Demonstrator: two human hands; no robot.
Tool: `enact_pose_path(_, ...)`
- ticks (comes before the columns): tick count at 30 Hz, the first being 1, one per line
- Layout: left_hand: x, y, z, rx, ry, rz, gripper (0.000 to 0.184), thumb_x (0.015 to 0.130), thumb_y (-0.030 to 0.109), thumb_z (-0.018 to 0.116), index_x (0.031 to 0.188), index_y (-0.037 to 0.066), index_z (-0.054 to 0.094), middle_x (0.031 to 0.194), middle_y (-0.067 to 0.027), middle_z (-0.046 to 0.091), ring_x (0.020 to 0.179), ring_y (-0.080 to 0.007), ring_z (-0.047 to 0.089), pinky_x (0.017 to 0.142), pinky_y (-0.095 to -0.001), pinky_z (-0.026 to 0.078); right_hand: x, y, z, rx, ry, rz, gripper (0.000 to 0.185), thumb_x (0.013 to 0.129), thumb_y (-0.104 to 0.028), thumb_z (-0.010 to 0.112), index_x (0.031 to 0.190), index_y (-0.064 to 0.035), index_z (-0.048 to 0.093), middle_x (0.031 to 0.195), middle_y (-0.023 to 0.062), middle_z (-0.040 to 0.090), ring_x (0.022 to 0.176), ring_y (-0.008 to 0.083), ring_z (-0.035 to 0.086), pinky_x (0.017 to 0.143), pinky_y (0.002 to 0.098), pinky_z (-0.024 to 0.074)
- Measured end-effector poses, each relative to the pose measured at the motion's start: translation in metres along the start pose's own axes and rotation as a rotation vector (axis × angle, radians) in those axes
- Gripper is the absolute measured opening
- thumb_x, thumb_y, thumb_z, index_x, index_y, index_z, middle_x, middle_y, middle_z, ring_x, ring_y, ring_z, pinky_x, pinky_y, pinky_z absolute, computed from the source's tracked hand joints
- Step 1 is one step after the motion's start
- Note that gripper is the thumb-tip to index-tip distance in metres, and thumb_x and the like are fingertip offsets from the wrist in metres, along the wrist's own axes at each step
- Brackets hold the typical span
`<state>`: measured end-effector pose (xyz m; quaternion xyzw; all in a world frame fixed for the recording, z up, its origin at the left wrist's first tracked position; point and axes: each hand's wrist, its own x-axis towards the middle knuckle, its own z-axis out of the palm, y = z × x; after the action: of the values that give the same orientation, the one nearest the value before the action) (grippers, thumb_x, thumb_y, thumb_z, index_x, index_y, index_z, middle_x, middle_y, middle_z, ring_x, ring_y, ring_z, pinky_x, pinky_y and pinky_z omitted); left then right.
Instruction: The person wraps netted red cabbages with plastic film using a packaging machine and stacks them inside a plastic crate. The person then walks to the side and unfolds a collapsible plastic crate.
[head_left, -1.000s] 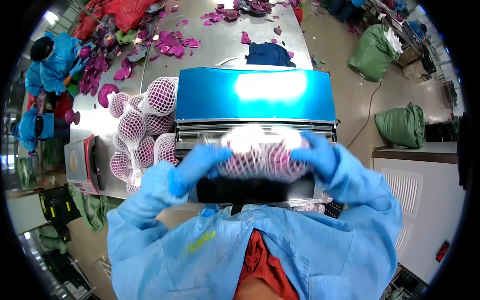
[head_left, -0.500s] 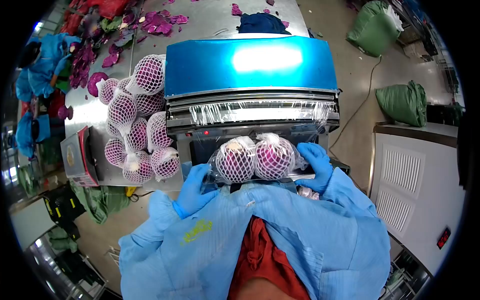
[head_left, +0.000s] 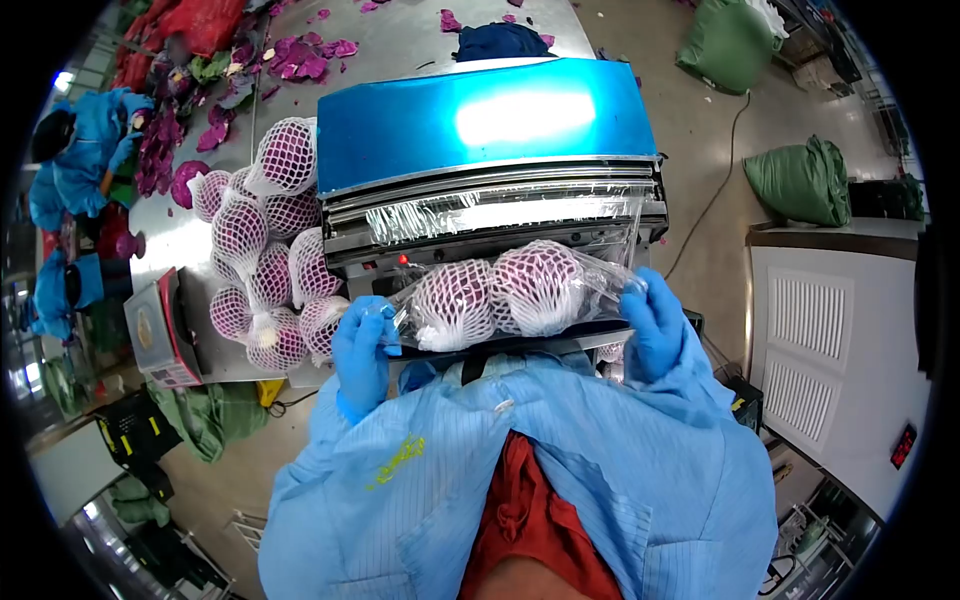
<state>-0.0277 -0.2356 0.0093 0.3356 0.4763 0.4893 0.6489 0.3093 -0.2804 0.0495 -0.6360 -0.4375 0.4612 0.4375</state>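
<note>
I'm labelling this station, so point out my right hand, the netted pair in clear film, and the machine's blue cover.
Right hand (head_left: 655,322): head view, on the middle of the blue glove.
Netted pair (head_left: 525,288): head view, on the right ball's netting.
Blue cover (head_left: 485,125): head view, on its glare-lit middle.

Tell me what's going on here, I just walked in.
A person in blue gloves has two purple cabbages in white netting inside clear film, with the left hand pinching one end and the right hand the other. They are in front of a blue-topped machine, and film seems to reach up to it on the right. More netted cabbages sit to the person's left.
</note>
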Motion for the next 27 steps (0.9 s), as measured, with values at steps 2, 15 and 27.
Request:
enact_pose_path(2, 0.004, -0.016, -0.002, -0.033, 0.155, -0.067, 0.011, 0.093, 0.013, 0.054, 0.089, 0.004, 0.059, 0.063, -0.0001, 0.053, 0.050, -0.0038, 0.044, 0.043, -0.0175, 0.032, 0.003, 0.022, 0.000, -0.187, 0.011, 0.041, 0.021, 0.090, -0.020, 0.056, 0.081, -0.0031, 0.051, 0.068, -0.0004, 0.043, 0.065, 0.0075, 0.037, 0.059, 0.0250, 0.0347)
enact_pose_path(15, 0.029, -0.079, 0.004, 1.482, 0.286, 0.440, 0.014, 0.072, 0.021, 0.069, 0.080, 0.012, 0.061, 0.094, -0.0036, 0.057, 0.094, -0.0252, 0.049, 0.080, -0.0424, 0.035, 0.038, 0.113, 0.036, -1.037, 0.053, -0.022, 0.023, 0.094, -0.027, 0.048, 0.082, -0.0078, 0.049, 0.078, 0.0215, 0.062, 0.069, 0.0400, 0.060, 0.059, 0.0470, 0.0481)
enact_pose_path(27, 0.033, -0.055, 0.030, -0.228, -0.076, -0.218, 0.017, 0.092, 0.010, 0.055, 0.100, -0.002, 0.065, 0.098, -0.0094, 0.067, 0.085, -0.0167, 0.065, 0.078, -0.0299, 0.054, 0.037, 0.086, 0.049, 0.346, -0.306, 0.075, 0.009, 0.089, -0.009, 0.059, 0.085, -0.0038, 0.053, 0.087, 0.0067, 0.060, 0.071, 0.0161, 0.061, 0.062, 0.0319, 0.0521)
